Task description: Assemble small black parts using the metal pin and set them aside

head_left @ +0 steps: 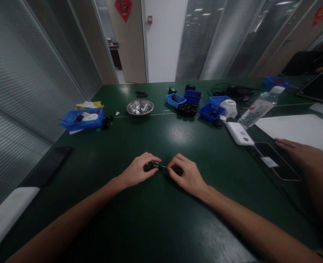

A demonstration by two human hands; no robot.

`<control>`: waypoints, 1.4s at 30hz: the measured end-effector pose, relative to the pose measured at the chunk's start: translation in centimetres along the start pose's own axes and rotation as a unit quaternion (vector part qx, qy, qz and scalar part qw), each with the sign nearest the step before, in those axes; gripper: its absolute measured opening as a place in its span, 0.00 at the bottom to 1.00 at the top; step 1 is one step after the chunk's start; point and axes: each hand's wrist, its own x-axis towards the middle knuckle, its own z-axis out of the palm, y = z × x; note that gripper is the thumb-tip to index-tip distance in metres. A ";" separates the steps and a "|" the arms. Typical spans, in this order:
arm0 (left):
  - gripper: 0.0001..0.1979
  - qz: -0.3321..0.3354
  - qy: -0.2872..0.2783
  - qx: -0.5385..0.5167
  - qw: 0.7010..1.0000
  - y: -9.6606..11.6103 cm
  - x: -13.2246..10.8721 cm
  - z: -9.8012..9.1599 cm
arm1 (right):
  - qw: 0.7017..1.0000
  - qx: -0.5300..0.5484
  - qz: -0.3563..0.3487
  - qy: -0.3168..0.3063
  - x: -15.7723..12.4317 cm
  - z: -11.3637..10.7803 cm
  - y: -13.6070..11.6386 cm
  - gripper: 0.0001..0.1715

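Note:
My left hand (139, 169) is closed, thumb and fingertips gripping a small dark piece with a green circuit board (156, 166) on it. From the right, my right hand (187, 173) pinches a thin, light-coloured strip or pin (164, 167). The far end of this strip meets the edge of the small board, though I cannot tell whether it is fixed there. Both hands are low over the dark green table (161, 142), fingertips facing each other with a small gap between them.
A metal bowl (131, 112) of small parts stands ahead. Blue trays (81, 127) sit left and at the back, near black round parts (187, 110). Rightward are a white power bank (236, 133), a plastic bottle (260, 107), a phone (277, 160) and another person's hand (303, 153).

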 end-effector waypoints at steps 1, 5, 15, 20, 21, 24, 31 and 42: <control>0.12 0.000 0.001 0.000 1.000 0.0 0.0 0.0 | 1.000 -0.002 0.000 -0.002 0.0 0.0 0.0 0.04; 0.09 0.019 -0.014 -0.013 1.000 0.1 0.1 0.0 | 1.000 -0.015 -0.005 -0.015 -0.2 0.1 -0.2 0.04; 0.10 0.037 -0.043 -0.023 0.998 0.4 0.1 -0.1 | 0.998 -0.043 -0.043 -0.028 -0.3 0.2 -0.6 0.05; 0.10 0.035 -0.049 -0.029 0.998 0.7 0.3 -0.3 | 0.999 -0.020 -0.045 -0.013 -0.4 0.1 -0.7 0.04; 0.11 0.037 -0.051 -0.027 0.998 0.7 0.3 -0.3 | 0.999 -0.013 -0.045 -0.010 -0.3 0.1 -0.8 0.04; 0.13 0.036 -0.059 -0.018 0.997 0.8 0.3 -0.3 | 0.999 0.000 -0.041 -0.001 -0.4 0.2 -0.9 0.04; 0.17 0.027 -0.047 0.047 0.997 1.1 0.0 -0.1 | 0.999 -0.043 -0.002 0.011 -0.4 0.5 -0.7 0.04; 0.12 0.014 -0.017 0.093 0.995 0.9 -0.2 0.1 | 0.997 -0.067 0.030 -0.015 -0.3 0.3 -0.6 0.04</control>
